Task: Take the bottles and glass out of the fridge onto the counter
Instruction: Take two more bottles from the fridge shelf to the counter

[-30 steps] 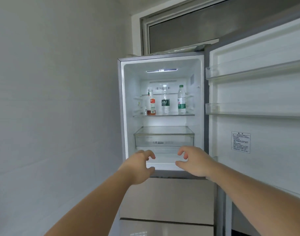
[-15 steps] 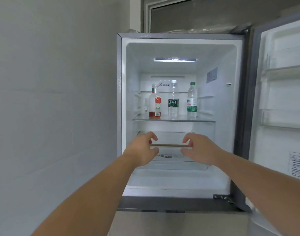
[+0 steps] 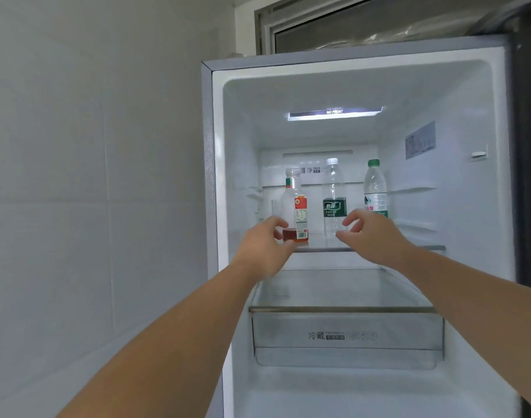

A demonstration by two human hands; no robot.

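Hovering at the fridge shelf [image 3: 324,249], the left hand [image 3: 264,245] and right hand [image 3: 376,233] are empty, loosely curled. The red-label bottle [image 3: 295,203], dark-label bottle [image 3: 333,203] and green-capped bottle [image 3: 375,188] stand there untaken; the glass [image 3: 275,208], perhaps the faint shape leftmost, too.

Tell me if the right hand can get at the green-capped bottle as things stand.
Probably yes. The right hand is open in front of the green-capped bottle, and nothing stands between them.
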